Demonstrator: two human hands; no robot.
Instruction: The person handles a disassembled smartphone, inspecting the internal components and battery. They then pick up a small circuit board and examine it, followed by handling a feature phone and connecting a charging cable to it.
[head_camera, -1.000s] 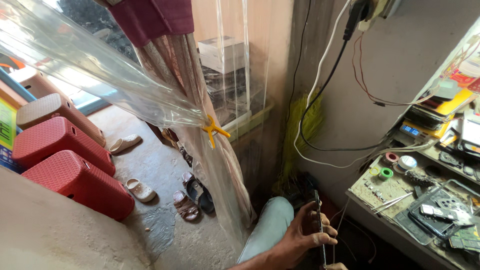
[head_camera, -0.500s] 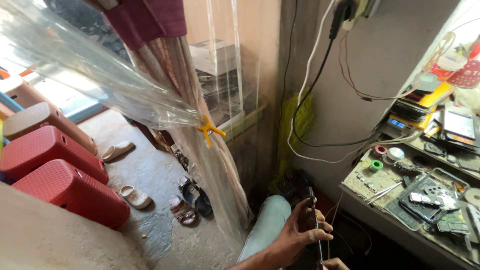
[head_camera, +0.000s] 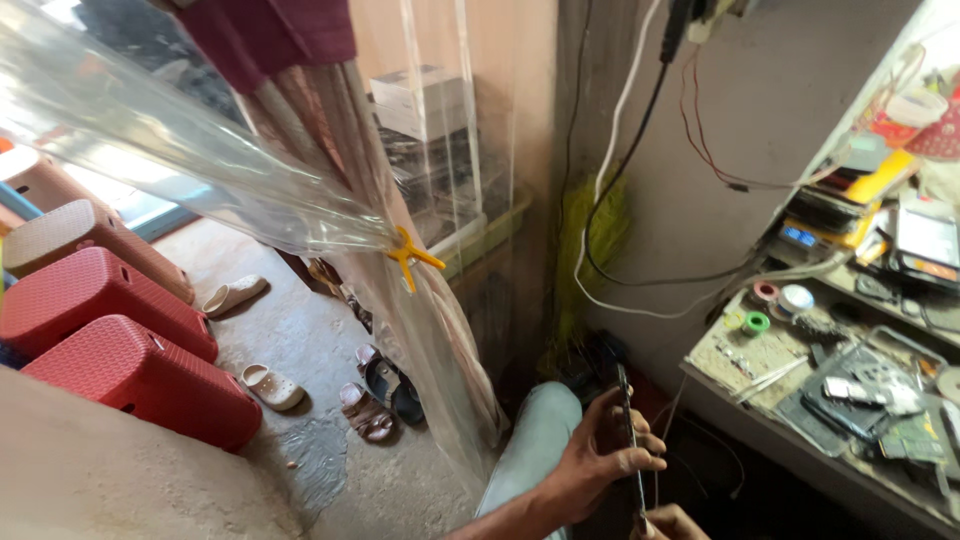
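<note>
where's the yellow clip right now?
Head view, left of centre: the yellow clip pinches the clear plastic sheet against the patterned curtain, above the sandals on the floor.

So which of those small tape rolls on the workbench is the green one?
The green roll lies nearest the bench's front edge, below the reddish roll and the white roll.

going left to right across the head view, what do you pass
red plastic stools → pale sandals → yellow clip on the clear plastic sheet → left hand gripping a thin dark flat device edge-on → green tape roll → cluttered workbench
</note>
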